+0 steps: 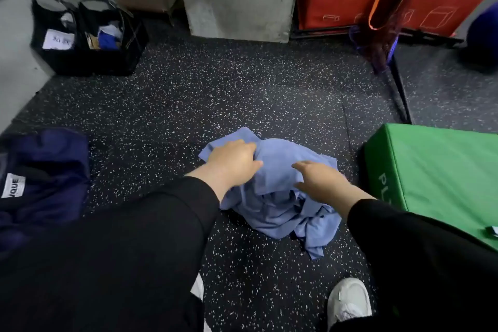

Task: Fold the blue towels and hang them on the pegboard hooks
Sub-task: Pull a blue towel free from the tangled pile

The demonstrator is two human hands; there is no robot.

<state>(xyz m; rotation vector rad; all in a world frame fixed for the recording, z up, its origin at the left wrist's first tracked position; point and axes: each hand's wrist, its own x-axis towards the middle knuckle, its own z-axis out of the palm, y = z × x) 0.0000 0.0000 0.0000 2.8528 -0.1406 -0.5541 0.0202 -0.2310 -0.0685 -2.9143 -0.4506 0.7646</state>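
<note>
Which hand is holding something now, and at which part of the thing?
The left hand grips the heap of blue towels at a bunched fold near its top. The right hand only rests on the heap with relaxed fingers, gripping nothing.

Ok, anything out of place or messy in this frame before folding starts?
The blue towels lie in a crumpled heap on the speckled floor, not folded or hung. The left hand grips one bunched edge; the right hand rests open on the heap. No pegboard is in view.
</note>
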